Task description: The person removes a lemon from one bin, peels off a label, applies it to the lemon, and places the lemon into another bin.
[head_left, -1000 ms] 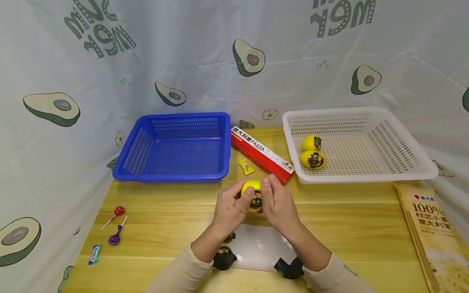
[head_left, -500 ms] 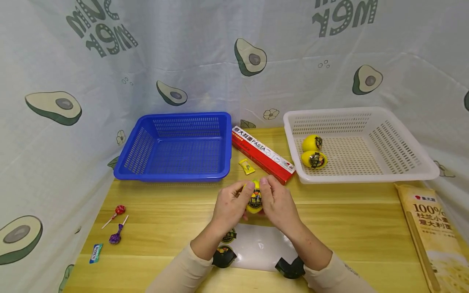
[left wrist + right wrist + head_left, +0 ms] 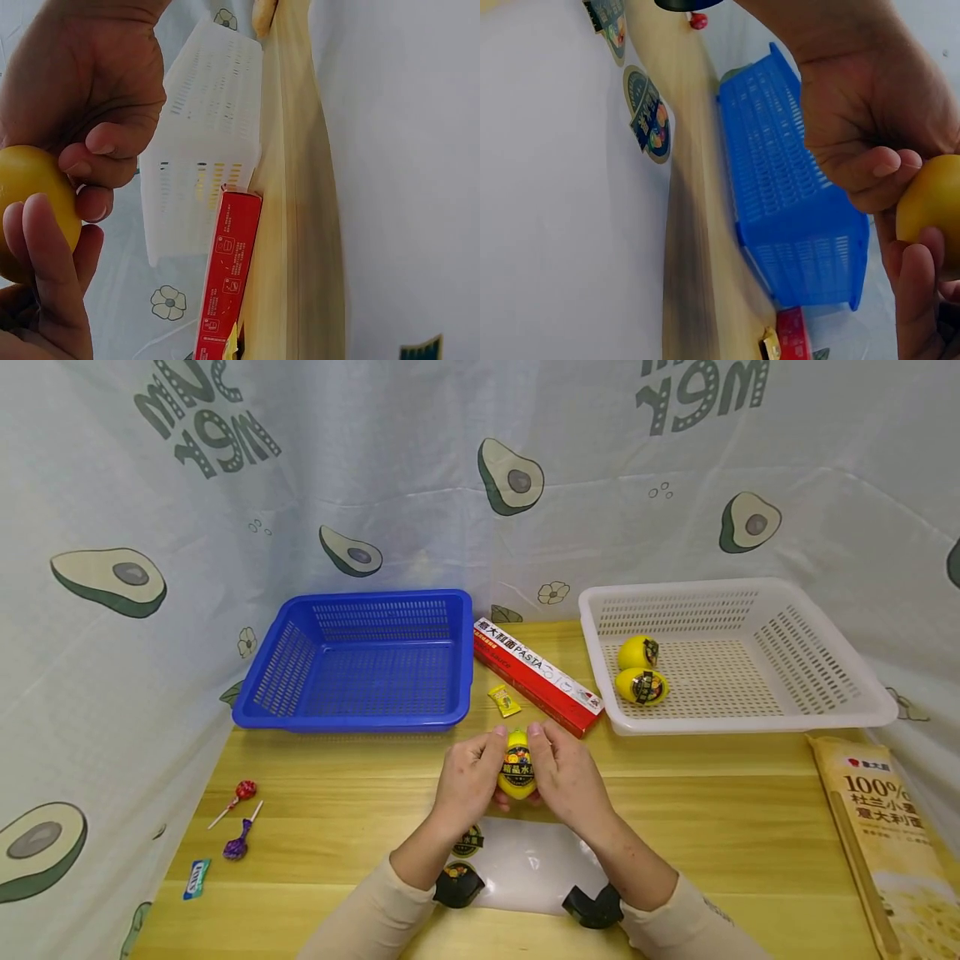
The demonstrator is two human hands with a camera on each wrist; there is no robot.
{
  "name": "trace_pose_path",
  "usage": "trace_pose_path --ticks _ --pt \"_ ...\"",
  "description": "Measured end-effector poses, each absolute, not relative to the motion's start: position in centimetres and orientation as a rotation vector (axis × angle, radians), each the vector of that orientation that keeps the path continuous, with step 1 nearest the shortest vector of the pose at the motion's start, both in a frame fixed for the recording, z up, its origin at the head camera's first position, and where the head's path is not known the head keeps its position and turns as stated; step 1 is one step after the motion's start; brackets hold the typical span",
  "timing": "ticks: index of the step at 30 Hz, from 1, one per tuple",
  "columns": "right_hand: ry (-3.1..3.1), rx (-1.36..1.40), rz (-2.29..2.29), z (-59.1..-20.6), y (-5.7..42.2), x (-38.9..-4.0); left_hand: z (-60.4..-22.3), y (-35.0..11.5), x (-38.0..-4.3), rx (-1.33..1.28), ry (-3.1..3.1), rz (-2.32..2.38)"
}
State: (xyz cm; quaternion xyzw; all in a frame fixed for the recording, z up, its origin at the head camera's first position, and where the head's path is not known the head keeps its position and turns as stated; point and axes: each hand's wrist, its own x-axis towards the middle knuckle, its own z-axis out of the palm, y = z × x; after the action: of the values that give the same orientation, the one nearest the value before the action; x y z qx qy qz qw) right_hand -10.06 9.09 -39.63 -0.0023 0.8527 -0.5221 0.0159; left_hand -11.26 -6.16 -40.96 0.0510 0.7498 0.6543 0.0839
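Note:
A yellow lemon [image 3: 517, 777] with a black fruit sticker [image 3: 517, 764] on its near side is held between both hands above the wooden table. My left hand [image 3: 467, 781] grips its left side, thumb near the top. From the other side my right hand [image 3: 573, 781] holds it in the same way. Both wrist views show fingers wrapped around the lemon [image 3: 34, 184]; the sticker is hidden there. Below the hands lies a white sticker sheet [image 3: 528, 868], with round black stickers [image 3: 468, 842] at its left side, partly covered by the left wrist.
A blue basket [image 3: 352, 725] stands back left. Two stickered lemons [image 3: 642, 687] lie in the white basket [image 3: 750, 725] at back right. Between them are a pasta box [image 3: 536, 677] and a yellow candy [image 3: 504, 701]. Lollipops [image 3: 236, 843] lie left, a pasta bag [image 3: 885, 835] right.
The lemon has been turned in the hands, so its sticker now faces the head camera fully. Both thumbs have shifted off the sticker to the lemon's upper sides.

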Motion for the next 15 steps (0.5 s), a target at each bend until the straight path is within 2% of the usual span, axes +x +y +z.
trace_pose_path --ticks 15 --pt "2.586 -0.009 -1.488 -39.22 9.58 -10.41 -40.93 -5.63 -10.88 0.173 2.389 1.878"
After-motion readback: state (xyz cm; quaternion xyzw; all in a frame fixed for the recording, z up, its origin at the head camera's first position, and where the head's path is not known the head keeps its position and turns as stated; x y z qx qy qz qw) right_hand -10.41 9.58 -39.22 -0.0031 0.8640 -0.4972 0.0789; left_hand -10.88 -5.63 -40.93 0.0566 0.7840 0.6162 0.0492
